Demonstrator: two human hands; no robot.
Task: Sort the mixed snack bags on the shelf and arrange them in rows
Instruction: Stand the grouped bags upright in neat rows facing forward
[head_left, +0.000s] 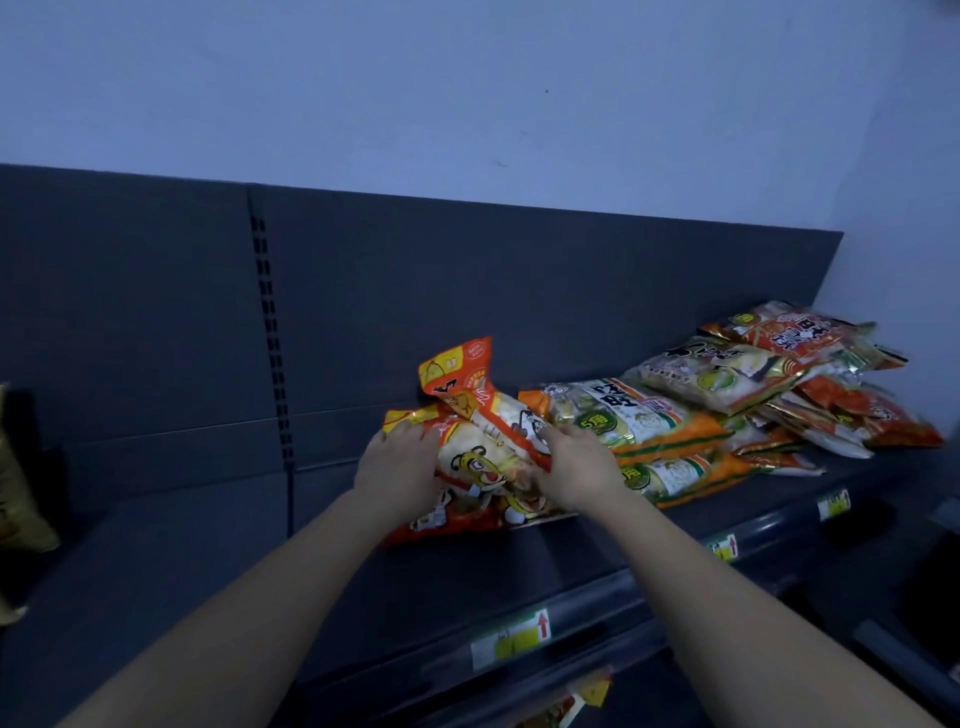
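Two red-and-orange snack bags with a cartoon tiger (480, 467) lie stacked in the middle of the dark shelf (182, 545). My left hand (397, 467) grips their left edge. My right hand (576, 467) grips their right side, fingers curled over the upper bag. Right of them lie green-and-orange snack bags (639, 415), one upon another. Further right is a loose heap of mixed green and red bags (789, 374), reaching to the shelf's right end.
The shelf's dark back panel (519, 291) stands behind the bags. A tan bag (21, 499) sits at the far left edge. Price labels (511, 642) run along the front rail. A lower shelf shows an orange bag (561, 712).
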